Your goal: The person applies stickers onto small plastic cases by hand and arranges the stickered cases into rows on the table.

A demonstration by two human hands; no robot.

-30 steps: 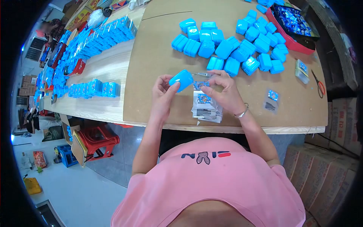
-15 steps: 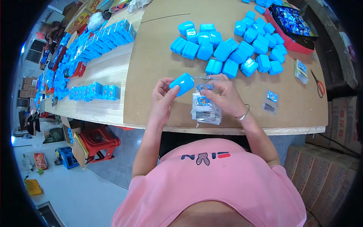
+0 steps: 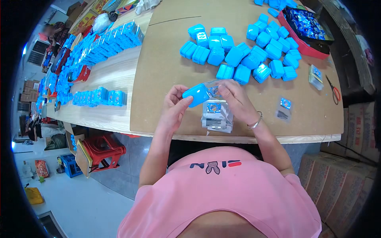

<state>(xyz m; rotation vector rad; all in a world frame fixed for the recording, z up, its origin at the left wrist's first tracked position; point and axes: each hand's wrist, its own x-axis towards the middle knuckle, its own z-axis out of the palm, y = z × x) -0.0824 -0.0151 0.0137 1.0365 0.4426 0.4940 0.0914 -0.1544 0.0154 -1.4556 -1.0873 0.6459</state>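
Note:
Between thumb and fingers, my left hand (image 3: pixel 175 104) grips a blue plastic box (image 3: pixel 196 95), held tilted above the board. My right hand (image 3: pixel 235 99) pinches a clear printed bag (image 3: pixel 214 91), whose edge meets the right end of the box. How far the box is inside the bag cannot be made out. Just below the hands lies a stack of flat printed bags (image 3: pixel 216 118) near the table's front edge. Many blue boxes (image 3: pixel 216 55) are spread on the brown board (image 3: pixel 166 67) beyond my hands.
Scissors (image 3: pixel 334 90), a small bag stack (image 3: pixel 316 77) and a single bag (image 3: pixel 283 108) lie on the right. Behind them is a red case (image 3: pixel 303 47) of blue packets. Packed boxes (image 3: pixel 99 96) stand in rows at left. A person (image 3: pixel 59 33) is at the far left.
The blue box has moved right and slightly down, against the clear bag. My right hand has shifted its hold on the bag, which is now up at the box's end.

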